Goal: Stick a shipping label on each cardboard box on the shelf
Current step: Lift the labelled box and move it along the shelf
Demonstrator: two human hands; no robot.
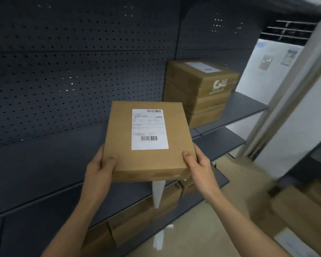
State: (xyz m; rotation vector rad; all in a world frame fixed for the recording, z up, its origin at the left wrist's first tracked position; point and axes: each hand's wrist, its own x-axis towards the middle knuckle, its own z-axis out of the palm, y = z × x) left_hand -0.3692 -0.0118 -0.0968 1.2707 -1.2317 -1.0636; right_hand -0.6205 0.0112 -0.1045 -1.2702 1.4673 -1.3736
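Print on the label (149, 129) is too small to read (barcodes aside); blurred brown shapes (295, 210) at right, perhaps cartons.

Light is dim overall. The held cardboard box (146, 162) sits sharpest and best lit, its white label (149, 129) bright but readable only in part. Left of the box the dark pegboard wall (63, 71) shows scattered glints. Right of the box everything smears with blur, and lines bow toward the edges.

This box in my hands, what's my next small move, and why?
Probably set the flat brown cardboard box down on the dark grey shelf: its white shipping label is already on, and the left hand and right hand both hold it.
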